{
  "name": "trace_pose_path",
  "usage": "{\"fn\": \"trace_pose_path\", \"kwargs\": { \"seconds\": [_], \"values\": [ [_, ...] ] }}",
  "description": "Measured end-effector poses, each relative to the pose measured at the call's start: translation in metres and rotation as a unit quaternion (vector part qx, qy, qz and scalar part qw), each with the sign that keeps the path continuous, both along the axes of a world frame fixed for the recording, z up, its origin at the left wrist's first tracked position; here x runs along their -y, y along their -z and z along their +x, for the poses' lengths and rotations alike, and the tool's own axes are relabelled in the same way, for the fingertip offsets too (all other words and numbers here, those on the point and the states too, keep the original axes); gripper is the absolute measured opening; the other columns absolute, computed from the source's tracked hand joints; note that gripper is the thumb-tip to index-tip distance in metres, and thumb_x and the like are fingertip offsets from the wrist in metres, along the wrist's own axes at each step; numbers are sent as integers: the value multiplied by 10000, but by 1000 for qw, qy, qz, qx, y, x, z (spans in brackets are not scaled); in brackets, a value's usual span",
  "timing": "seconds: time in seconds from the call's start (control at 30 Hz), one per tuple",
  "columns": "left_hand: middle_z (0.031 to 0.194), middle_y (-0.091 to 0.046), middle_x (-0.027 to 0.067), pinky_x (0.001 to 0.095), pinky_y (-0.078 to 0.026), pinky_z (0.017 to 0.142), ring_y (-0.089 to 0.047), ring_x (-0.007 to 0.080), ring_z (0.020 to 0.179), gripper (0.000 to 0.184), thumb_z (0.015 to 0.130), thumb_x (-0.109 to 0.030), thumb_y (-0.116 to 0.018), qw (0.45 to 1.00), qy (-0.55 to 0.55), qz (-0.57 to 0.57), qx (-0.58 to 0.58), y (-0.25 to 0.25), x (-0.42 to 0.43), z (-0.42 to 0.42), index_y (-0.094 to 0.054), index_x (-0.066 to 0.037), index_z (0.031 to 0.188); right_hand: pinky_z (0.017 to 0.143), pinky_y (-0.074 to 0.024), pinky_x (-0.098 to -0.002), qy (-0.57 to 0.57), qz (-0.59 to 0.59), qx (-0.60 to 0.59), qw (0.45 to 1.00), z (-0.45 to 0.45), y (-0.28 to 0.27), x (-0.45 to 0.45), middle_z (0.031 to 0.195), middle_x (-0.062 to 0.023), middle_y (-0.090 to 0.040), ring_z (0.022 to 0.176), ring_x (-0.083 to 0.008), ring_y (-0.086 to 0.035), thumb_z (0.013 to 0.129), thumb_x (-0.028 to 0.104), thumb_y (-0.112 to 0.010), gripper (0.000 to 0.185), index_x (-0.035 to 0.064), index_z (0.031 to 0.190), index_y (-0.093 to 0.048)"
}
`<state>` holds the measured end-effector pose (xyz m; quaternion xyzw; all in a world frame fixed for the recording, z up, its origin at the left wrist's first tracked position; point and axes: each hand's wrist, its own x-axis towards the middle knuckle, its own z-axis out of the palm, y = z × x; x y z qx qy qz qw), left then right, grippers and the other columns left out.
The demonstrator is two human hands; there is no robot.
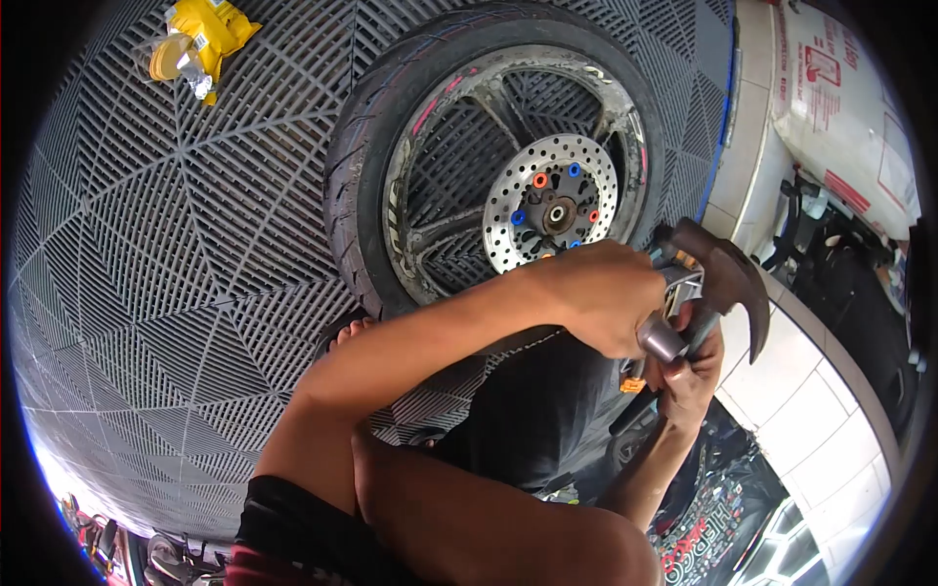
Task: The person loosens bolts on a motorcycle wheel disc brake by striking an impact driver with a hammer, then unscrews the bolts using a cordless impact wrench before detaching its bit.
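My left hand [611, 298] is closed in a fist around a grey metal cylinder [662, 338], whose round end sticks out below the fist; the rest is hidden by the fingers. Close beside it, my right hand [692, 381] is wrapped round the handle of a claw hammer [728, 278]. The hammer's dark head and curved claw point up and to the right. Fingers of the right hand are close to the cylinder's end; whether they touch it I cannot tell. Just beyond the left forearm lies a motorcycle wheel [376, 195], flat, with its drilled brake disc [503, 217] facing up.
Grey slatted tiles [195, 244] cover the floor. A yellow packet [220, 34] lies at the upper left. To the right are a white tiled ledge [811, 410], a white printed sack [831, 98] and dark parts [840, 283]. My bent knee [596, 542] is below the hands.
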<state>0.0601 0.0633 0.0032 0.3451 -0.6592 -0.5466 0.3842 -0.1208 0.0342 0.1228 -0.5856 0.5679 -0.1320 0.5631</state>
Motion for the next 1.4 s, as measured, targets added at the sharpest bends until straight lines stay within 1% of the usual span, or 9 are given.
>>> {"fn": "trace_pose_path", "kwargs": {
  "seconds": [0.2, 0.3, 0.37, 0.43, 0.83, 0.97, 1.1, 1.3, 1.4],
  "values": [
    [686, -684, 71, 463, -522, 679, -675, 312, 639, 242, 633, -198, -775, 931, -343, -114, -51, 26, -10, -54, -702, -122, 851, 355, -253, -213, -50, -168, -65, 982, -5, -30, -22, 572, 20, -413, 412, -51, -327, 1033, 419, -574, 407, 21, 1069, -499],
    [652, -659, 2, 421, -487, 563, -664, 248, 604, 222, 562, -135, -749, 925, -351, -125, -75, 28, -18, -57, -647, -156, 758, 318, -281, -223, -121, -456, -253, 845, -57, -69, -40, 538, 15, -362, 385, -68, -330, 1013, 500, -569, 457, 59, 1097, -483],
    [643, -650, 2, 405, -475, 526, -655, 243, 583, 217, 558, -134, -747, 926, -344, -137, -67, 29, -21, -58, -647, -159, 749, 272, -284, -242, 171, -393, 93, 899, -76, -107, -67, 505, -4, -351, 344, -87, -324, 990, 543, -574, 472, 88, 1030, -453],
    [628, -636, 4, 384, -462, 490, -635, 242, 547, 211, 549, -134, -742, 914, -370, -154, -67, 29, -21, -62, -640, -158, 734, 225, -276, -263, 51, -230, 139, 962, -16, -112, -78, 471, -41, -362, 296, -115, -312, 971, 559, -589, 488, 114, 924, -394],
    [589, -571, 51, 373, -463, 461, -600, 243, 508, 202, 572, -130, -739, 799, -560, -158, -155, 31, -19, -78, -560, -108, 665, 281, -235, -218, 150, -340, -130, 919, -62, -59, -118, 714, -6, -458, 390, -65, -316, 1008, 609, -485, 560, 83, 1200, -471],
    [579, -556, 49, 366, -457, 456, -591, 239, 504, 219, 568, -136, -748, 769, -602, -166, -136, 30, -19, -80, -554, -91, 660, 281, -246, -227, -12, -387, -231, 893, -47, -51, -115, 722, 2, -454, 401, -63, -339, 982, 601, -551, 542, 105, 1190, -480],
    [585, -556, 45, 360, -457, 458, -588, 230, 506, 221, 569, -138, -748, 772, -596, -183, -123, 32, -23, -83, -556, -91, 669, 294, -273, -249, 59, -239, 0, 969, -17, -55, -113, 742, -11, -491, 373, -90, -323, 979, 560, -587, 469, 104, 1043, -502],
    [619, -574, 38, 357, -463, 471, -597, 224, 532, 231, 556, -158, -736, 795, -574, -175, -87, 32, -18, -93, -567, -102, 702, 395, -366, -261, -128, -534, -388, 741, -81, -49, -113, 820, -41, -540, 553, -102, -469, 1044, 425, -524, 378, 69, 1162, -570],
    [629, -575, 33, 357, -464, 475, -599, 223, 541, 236, 548, -167, -735, 800, -568, -176, -85, 33, -18, -93, -568, -109, 705, 388, -375, -250, 166, -395, -189, 883, -30, -80, -108, 663, 11, -491, 468, -86, -438, 1027, 474, -494, 339, 142, 1021, -563]
  ]
}}
